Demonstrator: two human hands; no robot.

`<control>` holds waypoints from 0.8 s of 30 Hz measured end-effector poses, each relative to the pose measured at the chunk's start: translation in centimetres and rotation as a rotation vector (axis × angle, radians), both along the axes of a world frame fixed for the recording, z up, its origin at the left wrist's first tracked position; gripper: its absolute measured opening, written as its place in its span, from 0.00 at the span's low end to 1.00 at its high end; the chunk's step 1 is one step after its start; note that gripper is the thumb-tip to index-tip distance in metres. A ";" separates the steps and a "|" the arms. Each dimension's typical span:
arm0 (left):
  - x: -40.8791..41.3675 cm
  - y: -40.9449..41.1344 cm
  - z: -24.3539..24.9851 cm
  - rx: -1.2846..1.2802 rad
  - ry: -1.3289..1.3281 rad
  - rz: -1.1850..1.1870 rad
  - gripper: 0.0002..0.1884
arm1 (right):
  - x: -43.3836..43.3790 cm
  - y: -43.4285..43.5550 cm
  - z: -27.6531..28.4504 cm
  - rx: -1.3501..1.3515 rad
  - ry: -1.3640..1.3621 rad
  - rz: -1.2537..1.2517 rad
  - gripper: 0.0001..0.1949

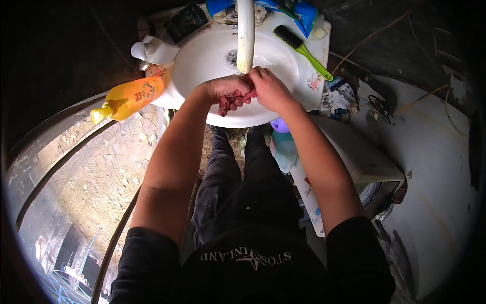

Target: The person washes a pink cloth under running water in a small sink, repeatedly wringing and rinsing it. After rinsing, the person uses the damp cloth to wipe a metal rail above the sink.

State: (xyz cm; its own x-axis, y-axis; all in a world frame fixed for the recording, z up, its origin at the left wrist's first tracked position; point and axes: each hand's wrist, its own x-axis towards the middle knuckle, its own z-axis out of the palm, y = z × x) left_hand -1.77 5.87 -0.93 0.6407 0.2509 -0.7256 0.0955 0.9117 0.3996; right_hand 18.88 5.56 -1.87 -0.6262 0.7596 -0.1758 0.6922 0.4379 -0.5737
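Note:
My left hand (229, 89) and my right hand (269, 88) meet over the near part of a white ceramic washbasin (190, 57). Both are closed on a crumpled dark red cloth (227, 106), which bunches between them and hangs below the fingers of my left hand. Just above the hands ends a pale curved spout (246, 41), with no plain stream of water to be seen. The basin's drain (232, 57) lies beyond them, partly behind the spout. Some fingertips are hidden in the cloth's folds.
An orange bottle with a yellow cap (131, 98) and a white bottle (155, 50) are at the basin's left. A green-handled brush (303, 52) lies on its right rim, below a blue packet (303, 17). A white appliance (353, 152) stands at the lower right. A window opening is at the left.

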 end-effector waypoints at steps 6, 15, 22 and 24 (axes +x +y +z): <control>-0.4 0.5 0.7 0.426 0.378 -0.444 0.17 | 0.0 0.8 0.9 0.173 -0.226 -0.034 0.10; 0.9 0.2 0.0 1.106 0.787 -0.611 0.15 | -0.2 2.8 0.9 -0.961 -0.167 -0.274 0.13; 0.2 -0.6 -1.9 1.252 0.656 -0.029 0.12 | 0.5 1.8 -0.4 -0.581 0.026 -0.281 0.25; 0.0 -0.4 -1.2 0.811 0.658 -0.079 0.14 | 1.0 0.7 -0.1 -0.212 0.058 -0.293 0.35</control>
